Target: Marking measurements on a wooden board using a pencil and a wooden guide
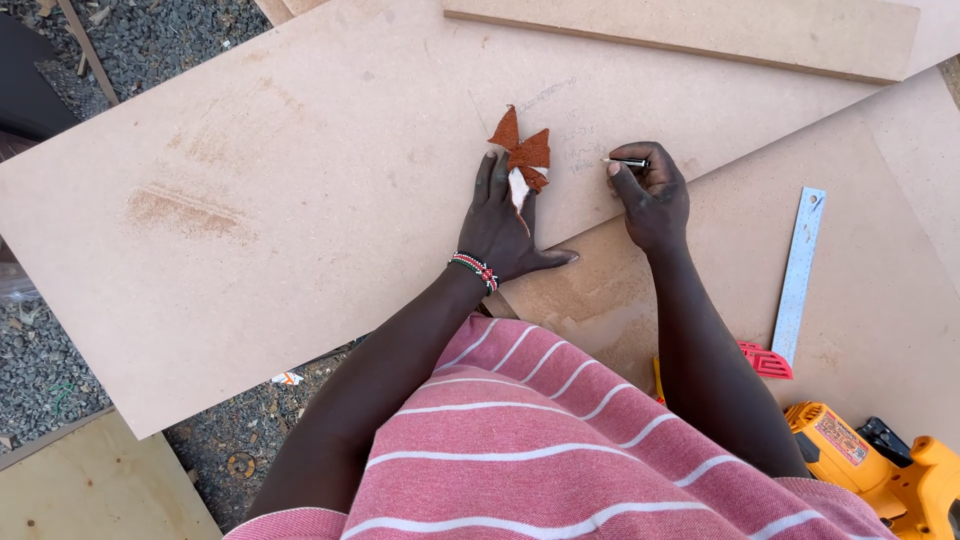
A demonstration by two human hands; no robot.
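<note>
Nearest the viewer, the red-and-white striped shirt (560, 440) fills the lower frame, with a yellow power tool (880, 465) cut off at the corner on the right and a steel ruler with a red plastic piece at its foot (798, 275) lying outside the right forearm. Further out, the left hand (505, 225), wearing a beaded bracelet, presses flat on the large tan fibreboard sheet (300, 200), its fingers pinning a torn scrap of rust-brown sandpaper (522, 155) that sticks out past the fingertips. Just right of it, the right hand (650, 195) has a narrow pinching grip on a short dark pencil-like marker (628, 162). The marker lies roughly level, tip pointing left toward faint pencil marks between the two hands; these are too faint to make out. Beyond, another board (690, 30) crosses the top.
</note>
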